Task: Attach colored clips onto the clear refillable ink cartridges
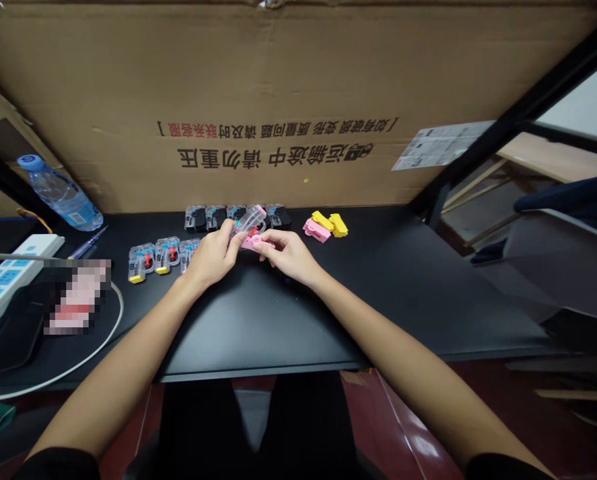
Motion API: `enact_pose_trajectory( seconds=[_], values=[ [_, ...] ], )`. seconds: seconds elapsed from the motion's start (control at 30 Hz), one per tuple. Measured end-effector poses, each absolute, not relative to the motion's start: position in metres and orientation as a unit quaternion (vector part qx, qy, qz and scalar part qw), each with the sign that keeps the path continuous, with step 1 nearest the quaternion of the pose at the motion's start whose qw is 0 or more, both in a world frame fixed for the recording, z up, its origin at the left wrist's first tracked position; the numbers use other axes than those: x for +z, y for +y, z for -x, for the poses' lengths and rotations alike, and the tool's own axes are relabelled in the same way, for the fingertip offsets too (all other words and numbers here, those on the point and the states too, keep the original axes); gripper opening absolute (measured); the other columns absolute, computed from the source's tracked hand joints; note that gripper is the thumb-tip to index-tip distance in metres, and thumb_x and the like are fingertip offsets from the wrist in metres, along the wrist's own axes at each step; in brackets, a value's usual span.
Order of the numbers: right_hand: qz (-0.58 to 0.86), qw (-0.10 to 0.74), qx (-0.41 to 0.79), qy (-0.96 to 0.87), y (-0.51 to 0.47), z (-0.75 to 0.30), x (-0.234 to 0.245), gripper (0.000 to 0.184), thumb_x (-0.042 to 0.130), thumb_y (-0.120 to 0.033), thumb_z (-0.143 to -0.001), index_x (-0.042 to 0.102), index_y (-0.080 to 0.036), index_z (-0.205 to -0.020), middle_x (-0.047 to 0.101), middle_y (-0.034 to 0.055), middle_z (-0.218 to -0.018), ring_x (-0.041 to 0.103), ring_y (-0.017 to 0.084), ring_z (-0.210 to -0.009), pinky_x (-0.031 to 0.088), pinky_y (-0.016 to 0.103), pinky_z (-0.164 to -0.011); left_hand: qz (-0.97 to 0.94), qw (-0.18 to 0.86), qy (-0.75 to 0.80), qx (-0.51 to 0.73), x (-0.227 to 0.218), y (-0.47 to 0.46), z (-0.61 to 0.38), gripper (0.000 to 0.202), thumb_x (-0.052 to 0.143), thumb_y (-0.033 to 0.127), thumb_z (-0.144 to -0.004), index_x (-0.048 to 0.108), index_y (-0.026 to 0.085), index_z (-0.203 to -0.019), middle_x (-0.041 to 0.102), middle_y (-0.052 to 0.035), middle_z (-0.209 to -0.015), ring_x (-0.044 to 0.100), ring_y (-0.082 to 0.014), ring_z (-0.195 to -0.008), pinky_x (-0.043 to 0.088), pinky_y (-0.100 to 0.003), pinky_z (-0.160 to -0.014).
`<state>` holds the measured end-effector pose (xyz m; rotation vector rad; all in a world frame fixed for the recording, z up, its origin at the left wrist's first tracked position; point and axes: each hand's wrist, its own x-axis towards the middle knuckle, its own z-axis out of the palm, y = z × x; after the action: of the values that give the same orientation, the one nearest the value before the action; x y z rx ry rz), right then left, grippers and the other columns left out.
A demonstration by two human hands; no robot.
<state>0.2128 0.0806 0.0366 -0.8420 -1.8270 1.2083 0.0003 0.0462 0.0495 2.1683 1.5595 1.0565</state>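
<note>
My left hand (212,255) is closed around a small clear plastic toy (248,220), shaped like a water pistol, with a pink end and a red part. Between the fingertips of my right hand (291,255) is a pink plastic piece (251,243), held against the toy's lower side. Whether the two are joined cannot be made out. Left of my left hand lie similar clear toys with yellow ends, among them one toy (142,262) and another (167,255); a third (188,253) is partly hidden by the hand. Beyond my hands is a row of clear-and-black toys (196,219).
Right of my hands lie a pink piece (316,231) and two yellow pieces (338,225). At the left are a water bottle (66,193), a pen (88,243), a white power strip (16,280) and a cable (121,310). A cardboard sheet (278,80) backs the black table (258,333).
</note>
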Motion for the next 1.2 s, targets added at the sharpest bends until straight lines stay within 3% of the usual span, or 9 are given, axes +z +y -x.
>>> enact_pose_trajectory(
  seconds=[0.37,0.6,0.93,1.2],
  values=[
    [0.307,0.371,0.575,-0.662,0.0806,-0.2144,0.0398,0.048,0.082,-0.065,-0.087,0.067,-0.019,-0.09,0.068,-0.0004,-0.07,0.057,0.011,-0.056,0.047,0.025,-0.053,-0.722,0.24,0.505,0.409,0.0515,0.0492,-0.0006,0.033,0.045,0.047,-0.109,0.047,0.024,-0.086,0.053,0.0053,-0.063,0.05,-0.0139,-0.06,0.037,-0.026,-0.063],
    [0.284,0.392,0.585,-0.651,0.08,-0.2124,0.0379,0.047,0.084,-0.064,-0.086,0.067,-0.02,-0.088,0.067,0.0001,-0.077,0.06,0.012,-0.062,0.053,0.024,-0.054,-0.735,0.2,0.492,0.421,0.055,0.0462,-0.0016,0.025,0.052,0.044,-0.107,0.053,0.023,-0.094,0.051,0.0065,-0.061,0.047,-0.0131,-0.056,0.033,-0.026,-0.059],
    [0.282,0.405,0.627,-0.603,0.0805,-0.2089,0.033,0.046,0.089,-0.061,-0.082,0.07,-0.02,-0.09,0.066,0.0014,-0.088,0.067,0.014,-0.075,0.056,0.023,-0.054,-0.737,0.188,0.495,0.42,0.0513,0.0458,-0.0026,0.023,0.051,0.044,-0.108,0.053,0.024,-0.098,0.054,0.0053,-0.064,0.051,-0.0145,-0.057,0.037,-0.026,-0.061],
    [0.29,0.404,0.617,-0.61,0.0801,-0.2099,0.0368,0.049,0.089,-0.063,-0.081,0.068,-0.02,-0.088,0.067,0.0009,-0.081,0.067,0.015,-0.072,0.055,0.024,-0.054,-0.73,0.205,0.499,0.42,0.0515,0.0452,-0.0038,0.027,0.049,0.048,-0.109,0.055,0.023,-0.099,0.058,0.0043,-0.067,0.053,-0.0149,-0.061,0.039,-0.027,-0.065]
  ],
)
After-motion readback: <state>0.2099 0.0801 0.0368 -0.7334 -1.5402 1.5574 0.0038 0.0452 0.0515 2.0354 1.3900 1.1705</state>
